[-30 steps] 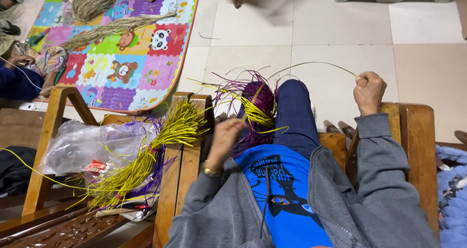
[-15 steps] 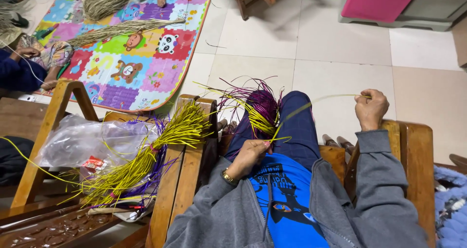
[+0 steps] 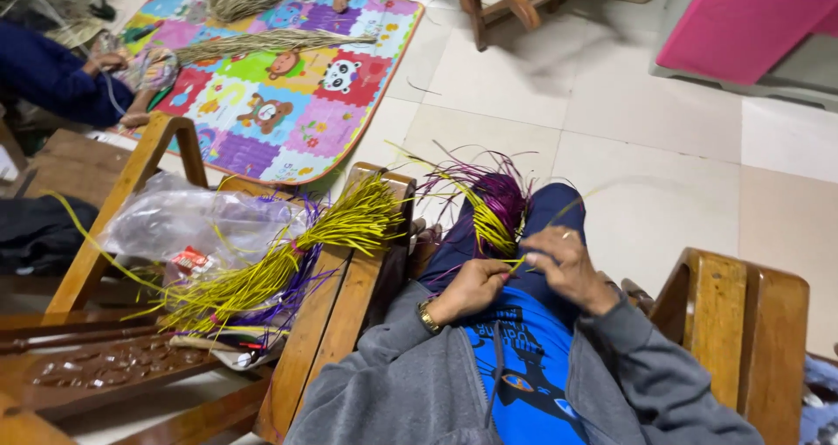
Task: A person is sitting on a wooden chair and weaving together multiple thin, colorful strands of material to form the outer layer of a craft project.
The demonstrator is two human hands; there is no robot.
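Observation:
I sit in a wooden chair with a purple and yellow woven piece (image 3: 493,202) on my lap, loose strands fanning out from it. My left hand (image 3: 471,286) pinches the strands at the near edge of the piece. My right hand (image 3: 566,266) has come in beside it and grips a thin yellow strand (image 3: 559,214) at the same spot. A gold bracelet sits on my left wrist. Both arms wear grey sleeves over a blue printed shirt.
A bundle of yellow and purple strips (image 3: 271,266) lies over the chair's left armrest (image 3: 336,301), beside a clear plastic bag (image 3: 188,222). A colourful play mat (image 3: 279,87) with dried fibre bundles lies on the tiled floor. Another person in blue (image 3: 52,74) sits far left. Right armrest (image 3: 742,310).
My right hand, held out high to the right with the strand pulled taut, has come back down to the woven piece beside my left hand. The view has tilted down and left.

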